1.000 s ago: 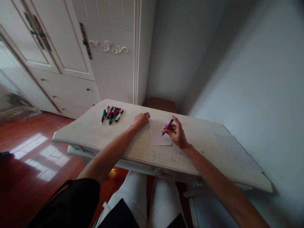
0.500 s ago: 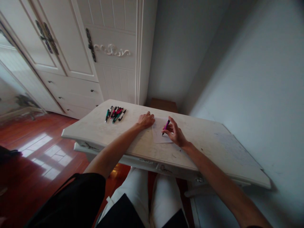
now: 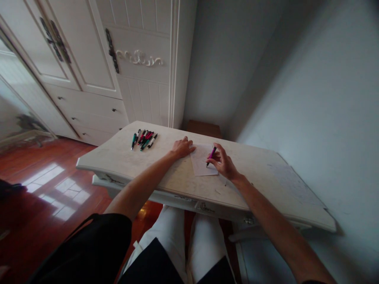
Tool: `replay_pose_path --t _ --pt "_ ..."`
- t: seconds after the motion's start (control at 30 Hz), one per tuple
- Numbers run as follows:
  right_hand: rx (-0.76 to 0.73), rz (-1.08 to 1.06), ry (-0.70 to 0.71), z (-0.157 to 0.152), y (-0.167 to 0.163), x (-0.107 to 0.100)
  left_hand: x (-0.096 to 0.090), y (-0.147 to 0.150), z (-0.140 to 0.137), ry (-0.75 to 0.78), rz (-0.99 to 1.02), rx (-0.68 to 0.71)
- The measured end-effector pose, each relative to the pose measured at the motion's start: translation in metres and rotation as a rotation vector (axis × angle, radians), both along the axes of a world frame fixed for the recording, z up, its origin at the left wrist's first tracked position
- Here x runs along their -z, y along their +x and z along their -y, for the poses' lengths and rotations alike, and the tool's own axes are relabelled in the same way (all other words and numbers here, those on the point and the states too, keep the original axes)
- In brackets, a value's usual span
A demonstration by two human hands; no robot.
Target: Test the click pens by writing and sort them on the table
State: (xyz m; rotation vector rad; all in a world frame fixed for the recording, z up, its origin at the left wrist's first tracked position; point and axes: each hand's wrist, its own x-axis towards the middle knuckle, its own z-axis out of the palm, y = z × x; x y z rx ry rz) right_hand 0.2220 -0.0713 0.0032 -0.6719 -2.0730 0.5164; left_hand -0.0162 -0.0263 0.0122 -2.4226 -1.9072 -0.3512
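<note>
Right hand (image 3: 224, 163) half-curled around purple pen (image 3: 212, 152)

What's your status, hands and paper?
Right hand gripping purple pen, tip at the paper. Left hand at paper's upper left edge. Pen pile off left, apart from paper.

Free gap betw. pile of pens (image 3: 146, 139) & L hand (image 3: 182, 148)

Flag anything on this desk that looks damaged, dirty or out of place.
Faint bluish marks at the right end of the white desk look odd against its pale top, perhaps scribbles or stains. Small dark specks lie near the right hand, off the paper, like stray debris. No spill shows.
</note>
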Motion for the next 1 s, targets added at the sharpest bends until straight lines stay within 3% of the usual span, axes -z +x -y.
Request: replay_pose_path --t 0.43,0.8,1.0 --pt "0.038 -0.096 -0.023 0.000 0.006 -0.002 -0.002 -0.001 0.003 -0.008 0.000 0.003" --pt "0.118 -0.026 0.061 -0.009 0.017 -0.007 -0.001 0.000 0.001 -0.015 0.015 -0.009" --pt "0.093 -0.008 0.021 -0.006 0.021 -0.012 -0.002 0.000 0.003 -0.032 0.018 -0.016"
